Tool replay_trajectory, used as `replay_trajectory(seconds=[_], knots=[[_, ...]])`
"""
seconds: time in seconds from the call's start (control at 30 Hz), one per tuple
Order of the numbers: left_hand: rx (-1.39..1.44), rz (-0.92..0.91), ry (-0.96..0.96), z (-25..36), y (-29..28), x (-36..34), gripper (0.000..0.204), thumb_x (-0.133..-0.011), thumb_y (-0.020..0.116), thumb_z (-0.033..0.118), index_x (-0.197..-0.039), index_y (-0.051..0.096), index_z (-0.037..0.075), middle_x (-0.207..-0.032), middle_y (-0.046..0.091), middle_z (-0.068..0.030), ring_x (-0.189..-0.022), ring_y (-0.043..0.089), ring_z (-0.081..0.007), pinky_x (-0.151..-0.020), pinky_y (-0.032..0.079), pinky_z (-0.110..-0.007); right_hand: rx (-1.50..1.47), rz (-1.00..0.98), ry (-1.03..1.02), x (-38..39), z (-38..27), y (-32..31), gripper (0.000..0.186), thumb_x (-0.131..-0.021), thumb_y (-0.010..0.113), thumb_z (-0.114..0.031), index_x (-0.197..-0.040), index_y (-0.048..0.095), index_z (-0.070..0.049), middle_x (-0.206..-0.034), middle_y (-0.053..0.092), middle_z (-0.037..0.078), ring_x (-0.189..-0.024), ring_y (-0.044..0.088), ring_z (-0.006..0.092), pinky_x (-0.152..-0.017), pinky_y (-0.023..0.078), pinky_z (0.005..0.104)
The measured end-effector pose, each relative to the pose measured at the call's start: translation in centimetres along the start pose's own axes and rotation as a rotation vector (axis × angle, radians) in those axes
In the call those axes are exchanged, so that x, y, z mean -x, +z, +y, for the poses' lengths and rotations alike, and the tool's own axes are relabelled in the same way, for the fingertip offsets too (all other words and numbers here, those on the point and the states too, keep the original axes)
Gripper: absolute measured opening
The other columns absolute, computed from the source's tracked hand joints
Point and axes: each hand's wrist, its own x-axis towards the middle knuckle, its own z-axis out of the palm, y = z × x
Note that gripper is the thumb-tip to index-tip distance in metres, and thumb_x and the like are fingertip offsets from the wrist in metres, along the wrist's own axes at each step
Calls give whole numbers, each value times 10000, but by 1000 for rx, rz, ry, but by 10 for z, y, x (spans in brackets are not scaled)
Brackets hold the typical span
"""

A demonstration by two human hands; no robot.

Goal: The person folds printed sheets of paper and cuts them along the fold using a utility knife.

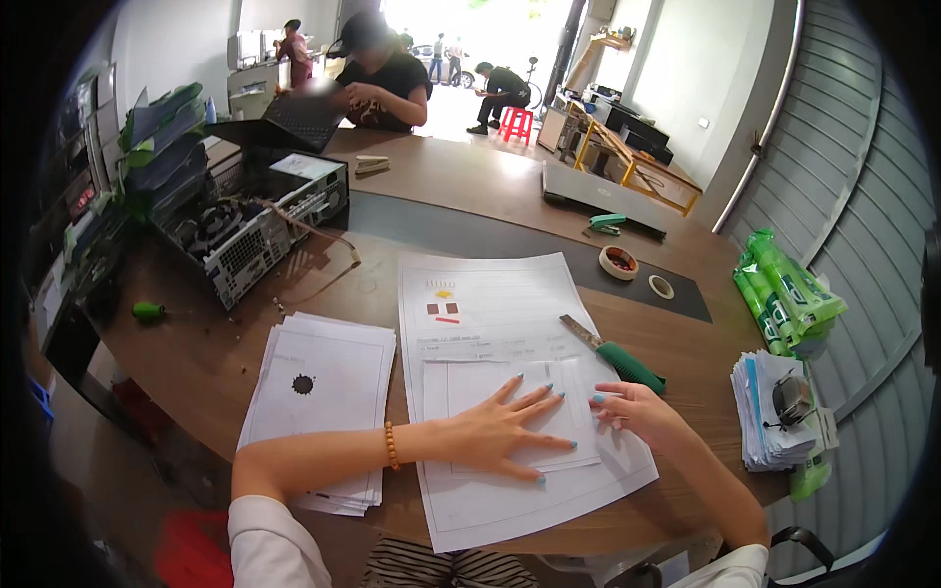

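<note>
My left hand [505,428] lies flat with fingers spread on a smaller white sheet [470,377]. That sheet rests on a large printed sheet [520,294] with small coloured pictures near its top. At the smaller sheet's right edge is my right hand [637,410], its fingers loosely bent and apart, with nothing visible in them. Just beyond it lies a green-handled knife [632,365], its blade pointing away to the left over the large sheet. A stack of paper [323,421] with a black round shape on top sits left of the large sheet.
An opened computer case [260,245] stands at the back left. Tape rolls [619,262], a green stapler [607,221] and a closed laptop [588,191] lie at the far right. Green packets [784,294] and a paper pile [769,416] are on the right. A person [387,83] sits opposite.
</note>
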Motion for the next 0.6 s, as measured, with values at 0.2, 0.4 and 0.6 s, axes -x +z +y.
replay_trajectory(seconds=[0.2, 0.4, 0.6], knots=[[3, 104, 41, 1, 1, 1, 541, -837, 510, 484, -1341, 400, 323, -1427, 233, -234, -1333, 215, -386, -1055, 132, -596, 295, -143, -11, -24, 0, -1, 337, -817, 652, -172, -1081, 586, 27, -846, 608, -16, -712, 513, 36, -603, 381, 192], [113, 682, 24, 0, -45, -1, 340, -755, 641, 300, -1071, 625, 176, -1175, 559, -83, -1124, 512, -250, -1003, 294, -490, 157, 31, -233, -10, -5, 12, 240, -834, 611, -104, -1057, 596, -15, -872, 646, 24, -725, 569, 58, -609, 447, 210], [205, 1448, -213, -35, -133, 38, 252, -894, 508, 187, -1008, 607, -15, -1004, 639, -84, -970, 586, -218, -883, 401, -315, 223, 329, -704, -1, -57, 14, 190, -835, 620, -82, -994, 635, 19, -856, 654, 30, -727, 599, 68, -643, 466, 199]])
